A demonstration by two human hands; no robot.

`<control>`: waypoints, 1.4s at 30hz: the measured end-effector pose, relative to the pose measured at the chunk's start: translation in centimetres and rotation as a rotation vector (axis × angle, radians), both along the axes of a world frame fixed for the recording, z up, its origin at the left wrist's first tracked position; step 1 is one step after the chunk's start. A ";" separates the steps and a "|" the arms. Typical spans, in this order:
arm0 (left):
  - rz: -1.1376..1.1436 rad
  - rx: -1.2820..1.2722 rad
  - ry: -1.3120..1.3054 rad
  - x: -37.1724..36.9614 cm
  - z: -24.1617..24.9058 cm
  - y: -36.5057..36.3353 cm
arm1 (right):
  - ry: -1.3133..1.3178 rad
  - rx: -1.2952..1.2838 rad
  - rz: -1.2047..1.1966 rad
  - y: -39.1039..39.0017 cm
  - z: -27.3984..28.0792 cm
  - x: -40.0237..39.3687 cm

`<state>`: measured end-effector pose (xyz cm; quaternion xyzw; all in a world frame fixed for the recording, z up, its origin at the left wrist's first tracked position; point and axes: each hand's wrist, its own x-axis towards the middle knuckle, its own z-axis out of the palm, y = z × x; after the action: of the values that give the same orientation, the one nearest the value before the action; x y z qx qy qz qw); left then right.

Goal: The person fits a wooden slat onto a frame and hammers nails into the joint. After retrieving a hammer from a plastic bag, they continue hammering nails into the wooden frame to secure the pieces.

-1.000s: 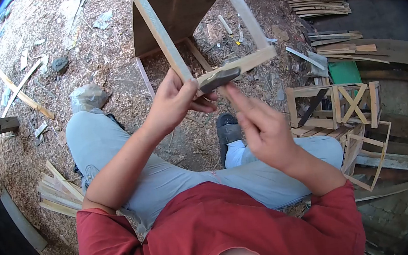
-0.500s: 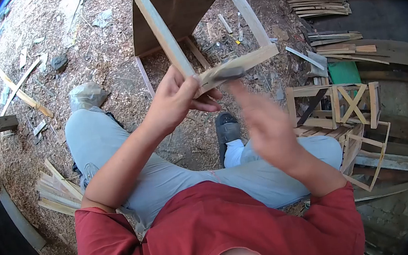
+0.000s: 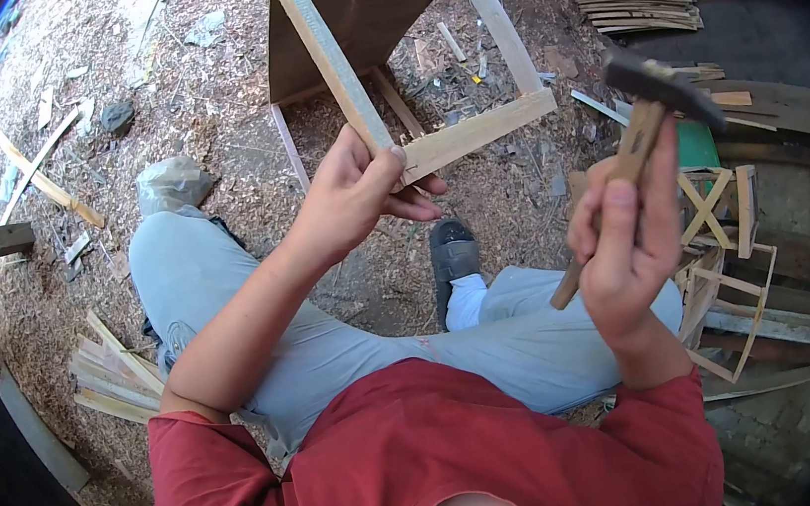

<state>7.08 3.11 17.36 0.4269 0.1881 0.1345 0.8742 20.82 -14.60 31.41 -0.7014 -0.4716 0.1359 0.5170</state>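
My left hand grips the near corner of a wooden frame, its thumb on the joint and its fingers curled underneath. The frame has wooden bars around a dark panel at its far end. In my right hand is a hammer, held by its wooden handle. Its dark metal head is raised to the right of the frame, apart from it. Whether a nail stands in the gripped corner is too small to tell.
Wood shavings and scraps cover the ground. A plastic bag lies by my left knee. Thin slats are stacked at the upper right. Small wooden frames stand beside my right knee, and more strips lie at the left.
The hammer has swung up and to the right, away from the frame's near corner. My left hand keeps its grip, and the frame has hardly shifted.
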 end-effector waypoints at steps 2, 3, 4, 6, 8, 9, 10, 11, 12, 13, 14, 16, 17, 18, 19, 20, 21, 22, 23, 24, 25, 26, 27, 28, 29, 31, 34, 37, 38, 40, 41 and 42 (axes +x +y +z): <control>-0.018 -0.036 -0.022 0.0 -0.2 0.5 | -0.078 -0.098 0.034 0.1 -0.8 -0.4; -0.042 -0.070 -0.039 0.0 -0.2 0.7 | 0.030 -0.213 0.086 0.0 -1.5 -0.5; -0.044 -0.068 -0.034 -0.1 -0.3 0.7 | 0.140 -0.327 0.139 0.1 -2.0 -0.7; -0.056 -0.070 -0.064 -0.1 -0.3 0.8 | 0.415 -0.387 0.093 0.9 -2.4 -1.2; -0.062 -0.086 -0.085 -0.2 -0.1 1.0 | 0.688 -0.451 0.043 1.3 -2.7 -1.4; -0.063 -0.101 -0.105 -0.3 -0.1 1.1 | 0.711 -0.460 0.057 1.3 -3.0 -1.4; -0.061 -0.104 -0.105 -0.3 -0.5 1.2 | 0.734 -0.468 0.073 1.3 -3.3 -1.5; -0.095 -0.110 -0.119 -0.3 -1.0 1.4 | 0.732 -0.472 0.075 1.2 -3.6 -1.4; -0.130 -0.115 -0.134 -0.4 -1.2 1.6 | 0.720 -0.472 0.066 1.1 -3.8 -1.4; -0.127 -0.115 -0.137 -0.4 -1.2 1.7 | 0.707 -0.472 0.057 1.2 -3.9 -1.3; -0.111 -0.078 -0.103 -0.3 -1.2 1.8 | 0.704 -0.473 0.058 1.2 -3.8 -1.3; -0.095 -0.043 -0.069 -0.2 -1.2 1.8 | 0.721 -0.459 0.019 1.3 -3.8 -1.4; -0.073 0.043 -0.013 -0.2 -1.3 1.8 | 0.721 -0.460 0.018 1.4 -3.6 -1.5; -0.051 0.131 0.043 -0.2 -1.3 1.8 | 0.696 -0.470 0.032 1.6 -3.3 -1.6; -0.054 0.131 0.043 -0.2 -1.5 2.0 | 0.671 -0.479 0.045 1.6 -3.2 -1.7; -0.079 0.162 0.055 -0.2 -1.6 2.1 | 0.671 -0.477 0.043 1.5 -3.2 -2.0; -0.104 0.193 0.065 -0.3 -1.8 2.2 | 0.689 -0.454 0.043 1.4 -3.2 -2.3; -0.104 0.193 0.063 -0.3 -1.9 2.1 | 0.706 -0.432 0.044 1.3 -3.1 -2.6; -0.129 0.205 0.064 -0.4 -2.0 2.1 | 0.706 -0.433 0.043 1.0 -3.1 -2.7; -0.154 0.219 0.065 -0.4 -2.1 2.1 | 0.701 -0.425 0.046 0.8 -3.1 -2.9; -0.154 0.220 0.065 -0.3 -2.3 2.1 | 0.697 -0.417 0.049 0.6 -3.1 -3.0; -0.173 0.241 0.107 -0.2 -2.7 2.1 | 0.699 -0.416 0.050 0.3 -3.1 -3.1; -0.192 0.261 0.151 -0.3 -2.8 2.0 | 0.694 -0.413 0.038 -0.1 -3.2 -3.2; -0.194 0.261 0.156 -0.4 -2.8 1.9 | 0.688 -0.410 0.026 -0.4 -3.3 -3.4; -0.180 0.165 0.137 -0.5 -2.6 1.8 | 0.692 -0.409 0.025 -0.6 -3.5 -3.5; -0.170 0.070 0.119 -0.5 -2.3 1.7 | 0.669 -0.424 0.039 -1.1 -3.7 -3.6; -0.136 0.092 0.100 -0.3 -1.9 1.8 | 0.663 -0.421 0.024 -1.2 -4.1 -3.8; -0.160 0.013 0.062 -0.2 -2.4 2.1 | 0.639 -0.414 0.023 -1.1 -4.3 -3.9; -0.162 0.010 0.063 -0.1 -2.4 2.1 | 0.640 -0.416 0.021 -1.1 -4.4 -4.0; -0.133 0.070 0.076 0.0 -2.4 2.0 | 0.645 -0.390 0.032 -0.9 -4.6 -4.0; -0.134 0.103 0.088 0.0 -2.4 2.0 | 0.645 -0.391 0.031 -0.8 -4.7 -4.0; -0.136 0.102 0.087 0.0 -2.8 2.2 | 0.663 -0.382 0.027 -0.6 -4.6 -3.9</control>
<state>7.10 5.28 14.53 0.4881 0.1895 0.0654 0.8495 16.88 -15.22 26.77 -0.6967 -0.2544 0.4475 0.4997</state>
